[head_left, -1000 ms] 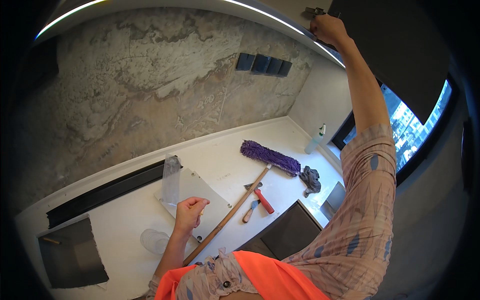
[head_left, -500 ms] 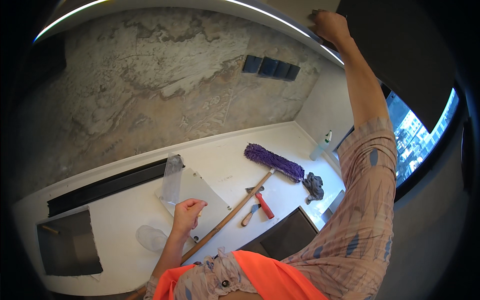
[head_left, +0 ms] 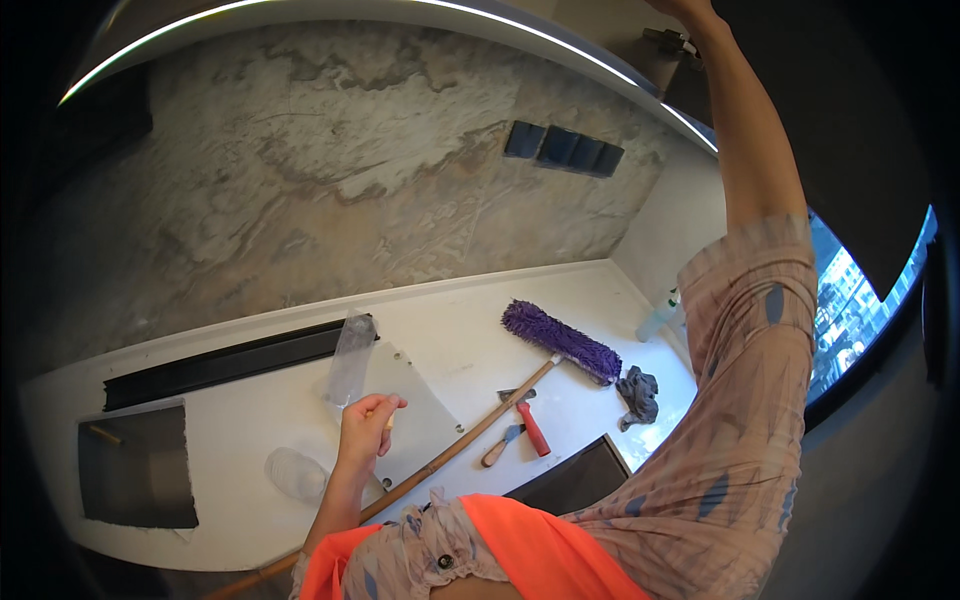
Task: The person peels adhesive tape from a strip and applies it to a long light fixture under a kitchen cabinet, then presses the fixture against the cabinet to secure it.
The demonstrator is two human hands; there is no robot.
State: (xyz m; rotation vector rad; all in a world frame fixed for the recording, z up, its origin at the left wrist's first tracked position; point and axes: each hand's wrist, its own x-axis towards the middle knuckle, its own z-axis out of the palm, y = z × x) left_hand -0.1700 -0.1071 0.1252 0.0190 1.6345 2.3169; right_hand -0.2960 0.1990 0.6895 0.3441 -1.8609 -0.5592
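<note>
My left hand is closed in a loose fist over the counter, beside a clear plastic sheet and a pale flat panel. A small yellowish bit shows at its fingers, too hidden to name. My right arm is raised to the upper right, and the top edge cuts off most of my right hand, fingers included. Just below that hand is a dark metal hinge by the cabinet's dark door. A purple fluffy duster with a long wooden pole lies across the counter.
On the white counter lie a red-handled scraper, a putty knife, a grey rag and a black rail. A spray bottle stands in the corner. A rectangular cutout opens at left. Dark sockets line the wall.
My right hand has moved up, mostly out of view, and the hinge it covered now shows. My left hand stays closed. The whole view has shifted slightly.
</note>
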